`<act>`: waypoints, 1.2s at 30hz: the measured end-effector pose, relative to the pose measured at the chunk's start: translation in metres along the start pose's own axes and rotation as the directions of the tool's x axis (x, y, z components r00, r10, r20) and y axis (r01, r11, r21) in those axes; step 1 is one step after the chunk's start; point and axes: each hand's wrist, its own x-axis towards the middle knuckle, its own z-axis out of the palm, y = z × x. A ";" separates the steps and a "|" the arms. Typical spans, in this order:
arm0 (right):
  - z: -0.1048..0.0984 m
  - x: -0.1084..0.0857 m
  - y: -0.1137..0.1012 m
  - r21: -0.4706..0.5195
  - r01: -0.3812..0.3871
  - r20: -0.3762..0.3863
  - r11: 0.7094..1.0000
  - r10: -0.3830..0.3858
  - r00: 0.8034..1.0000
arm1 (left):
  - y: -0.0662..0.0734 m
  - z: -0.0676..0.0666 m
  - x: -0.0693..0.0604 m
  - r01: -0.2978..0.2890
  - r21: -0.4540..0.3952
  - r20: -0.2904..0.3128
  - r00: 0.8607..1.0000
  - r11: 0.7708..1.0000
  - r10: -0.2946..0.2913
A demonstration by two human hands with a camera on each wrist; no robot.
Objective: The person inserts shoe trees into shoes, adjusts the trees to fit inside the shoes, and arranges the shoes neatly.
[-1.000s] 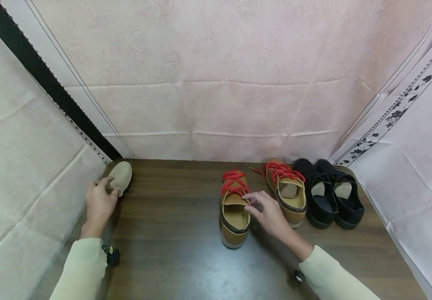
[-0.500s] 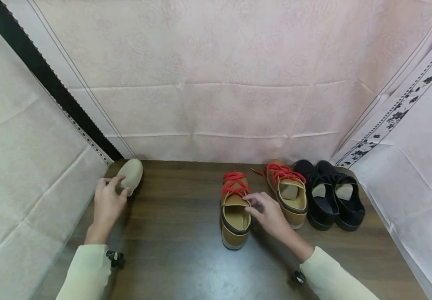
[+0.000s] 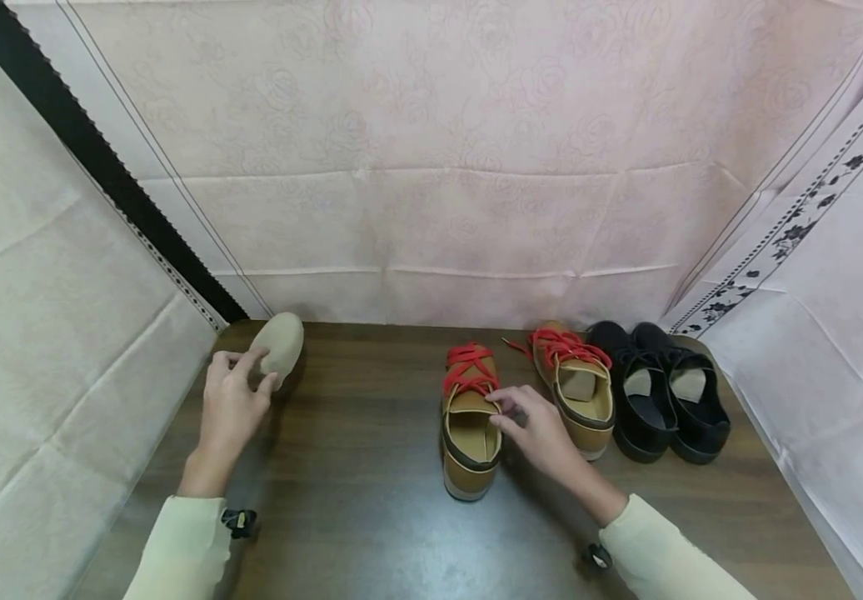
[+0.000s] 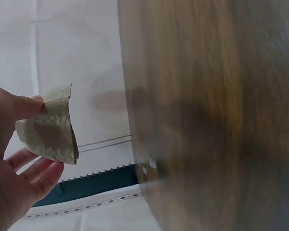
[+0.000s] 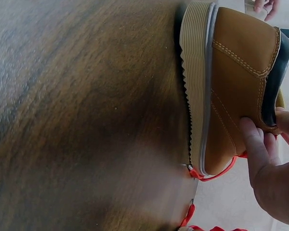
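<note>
My left hand (image 3: 232,400) pinches a beige oval piece (image 3: 280,343) that looks like moulded cardboard. In the left wrist view this cupped piece (image 4: 48,130) has a rough edge, with the thumb on one side and fingers on the other. Toward the middle of the wooden surface stands a tan shoe (image 3: 471,421) with red laces, its toe facing away. My right hand (image 3: 535,425) grips the right side of its opening; the right wrist view has fingers against the outer side of the shoe (image 5: 241,91) and the thumb at its collar.
A matching tan shoe (image 3: 581,392) stands right of my right hand, a beige piece showing inside. Beside it are two black shoes (image 3: 637,408), also with pale pieces in them. Pale patterned cloth (image 3: 431,167) borders the wooden surface (image 3: 371,467) at back and sides.
My left hand has moved rightward from the left cloth, carrying the beige piece with it. The right hand and the shoes have stayed in place.
</note>
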 end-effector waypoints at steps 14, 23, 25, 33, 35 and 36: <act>0.000 0.000 0.000 -0.006 0.015 -0.006 1.000 -0.015 1.000 | 0.027 0.002 -0.002 -0.084 -0.037 0.037 0.996 0.996 0.085; 0.000 0.000 0.000 -0.007 0.000 0.003 1.000 0.000 1.000 | 0.043 0.004 -0.006 -0.115 -0.051 0.071 0.990 0.992 0.119; 0.000 0.000 0.000 -0.005 -0.003 0.003 1.000 0.003 1.000 | 0.047 0.004 -0.005 -0.130 -0.051 0.080 0.988 0.990 0.134; -0.001 0.000 0.000 -0.002 -0.001 0.003 1.000 0.001 1.000 | 0.064 0.001 -0.004 -0.164 -0.062 0.136 0.976 0.985 0.171; 0.000 0.000 0.000 -0.001 -0.004 0.004 1.000 0.004 1.000 | 0.067 0.000 -0.005 -0.164 -0.067 0.158 0.972 0.984 0.173; 0.000 0.000 0.000 -0.001 -0.006 0.005 1.000 0.006 1.000 | 0.069 0.000 -0.006 -0.163 -0.069 0.171 0.970 0.984 0.173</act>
